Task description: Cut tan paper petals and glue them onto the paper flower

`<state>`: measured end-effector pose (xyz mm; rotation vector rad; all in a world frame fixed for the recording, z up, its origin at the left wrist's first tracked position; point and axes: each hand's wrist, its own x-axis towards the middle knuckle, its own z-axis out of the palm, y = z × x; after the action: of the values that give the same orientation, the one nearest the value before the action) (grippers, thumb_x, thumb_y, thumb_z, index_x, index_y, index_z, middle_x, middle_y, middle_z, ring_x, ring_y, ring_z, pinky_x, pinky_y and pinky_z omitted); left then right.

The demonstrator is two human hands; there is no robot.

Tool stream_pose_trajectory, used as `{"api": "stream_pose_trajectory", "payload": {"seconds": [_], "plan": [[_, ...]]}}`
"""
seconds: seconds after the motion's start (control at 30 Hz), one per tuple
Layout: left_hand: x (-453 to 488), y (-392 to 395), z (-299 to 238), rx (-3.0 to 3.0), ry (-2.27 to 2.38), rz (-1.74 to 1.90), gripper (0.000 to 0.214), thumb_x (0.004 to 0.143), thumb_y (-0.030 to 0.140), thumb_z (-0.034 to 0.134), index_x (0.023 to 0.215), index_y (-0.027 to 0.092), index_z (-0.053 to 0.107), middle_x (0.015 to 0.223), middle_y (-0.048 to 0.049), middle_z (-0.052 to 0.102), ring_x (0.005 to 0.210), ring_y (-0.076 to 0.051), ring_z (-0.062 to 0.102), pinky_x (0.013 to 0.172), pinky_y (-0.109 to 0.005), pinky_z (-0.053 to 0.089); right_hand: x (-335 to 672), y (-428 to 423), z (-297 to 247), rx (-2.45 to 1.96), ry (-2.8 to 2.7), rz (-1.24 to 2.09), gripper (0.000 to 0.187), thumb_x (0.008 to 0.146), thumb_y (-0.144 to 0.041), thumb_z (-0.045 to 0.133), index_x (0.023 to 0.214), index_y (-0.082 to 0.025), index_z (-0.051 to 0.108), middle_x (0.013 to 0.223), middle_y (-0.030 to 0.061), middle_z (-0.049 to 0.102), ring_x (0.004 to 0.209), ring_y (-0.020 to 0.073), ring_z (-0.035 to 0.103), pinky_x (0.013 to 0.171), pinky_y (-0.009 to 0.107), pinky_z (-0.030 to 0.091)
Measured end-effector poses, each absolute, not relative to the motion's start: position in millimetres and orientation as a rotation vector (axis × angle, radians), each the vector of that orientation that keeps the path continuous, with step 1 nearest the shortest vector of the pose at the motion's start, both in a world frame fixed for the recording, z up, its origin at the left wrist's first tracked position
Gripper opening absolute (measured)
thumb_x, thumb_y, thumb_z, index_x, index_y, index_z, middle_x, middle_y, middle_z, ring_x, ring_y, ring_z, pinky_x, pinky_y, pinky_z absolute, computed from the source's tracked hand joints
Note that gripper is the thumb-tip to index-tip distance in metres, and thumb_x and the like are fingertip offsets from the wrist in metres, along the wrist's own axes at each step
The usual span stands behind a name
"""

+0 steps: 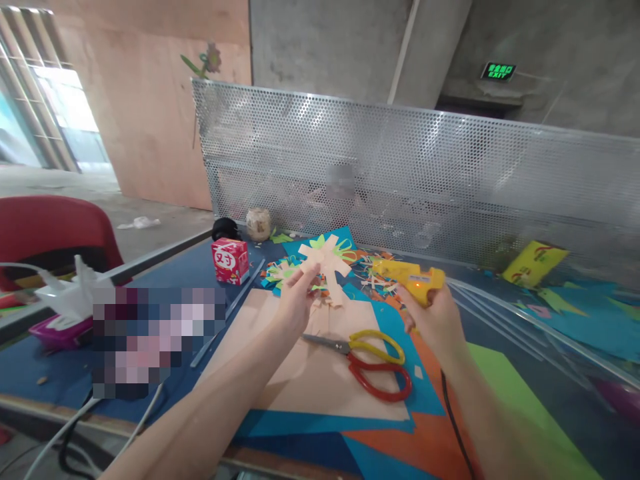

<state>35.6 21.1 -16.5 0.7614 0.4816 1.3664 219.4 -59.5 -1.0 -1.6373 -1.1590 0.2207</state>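
My left hand (296, 297) pinches a tan paper craft (327, 262) made of crossed strips with green leaf shapes behind it, held up above the table. My right hand (434, 317) grips a yellow hot glue gun (409, 276) whose nozzle points left toward the craft. A black cord (453, 420) runs from the gun down along my right forearm. Below my hands, scissors (373, 360) with yellow and red handles lie on a tan paper sheet (310, 373).
Blue, orange and green paper sheets (505, 393) cover the table, with scraps (373, 263) at the back. A red carton (231, 260), a round jar (258, 223), glue sticks (500, 310) and a perforated metal screen (425, 173) stand behind. A red chair (55, 233) is at left.
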Motion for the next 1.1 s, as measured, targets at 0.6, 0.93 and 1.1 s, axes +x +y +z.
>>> {"api": "stream_pose_trajectory", "payload": {"seconds": [0.6, 0.93, 1.1], "plan": [[42.6, 20.6, -27.3, 0.831, 0.604, 1.16, 0.02, 0.054, 0.024, 0.071, 0.064, 0.013, 0.058, 0.053, 0.0016, 0.056, 0.049, -0.007, 0.053, 0.046, -0.017, 0.04, 273.4, -47.8, -25.6, -2.456, -1.212, -0.019, 0.034, 0.071, -0.048, 0.05, 0.074, -0.014, 0.057, 0.084, 0.0213, 0.062, 0.085, 0.0339, 0.059, 0.067, 0.04, 0.044], [45.4, 18.5, -28.3, 0.844, 0.545, 1.134, 0.02, 0.056, 0.026, 0.071, 0.066, 0.015, 0.057, 0.06, 0.003, 0.057, 0.054, -0.006, 0.054, 0.047, -0.016, 0.036, 192.9, -60.1, -21.3, -1.501, -1.594, 0.024, 0.049, 0.06, -0.044, 0.068, 0.088, -0.023, 0.035, 0.075, -0.0004, 0.049, 0.055, 0.0121, 0.048, 0.051, 0.027, 0.043], [46.3, 13.4, -23.8, 0.817, 0.526, 1.049, 0.018, 0.059, 0.025, 0.07, 0.064, 0.015, 0.056, 0.059, 0.0027, 0.056, 0.053, -0.006, 0.053, 0.046, -0.016, 0.035, 205.7, -54.8, -25.8, -1.327, -1.597, 0.189, 0.037, 0.07, -0.032, 0.058, 0.095, -0.023, 0.031, 0.085, 0.0019, 0.051, 0.056, 0.0101, 0.049, 0.047, 0.023, 0.039]]}}
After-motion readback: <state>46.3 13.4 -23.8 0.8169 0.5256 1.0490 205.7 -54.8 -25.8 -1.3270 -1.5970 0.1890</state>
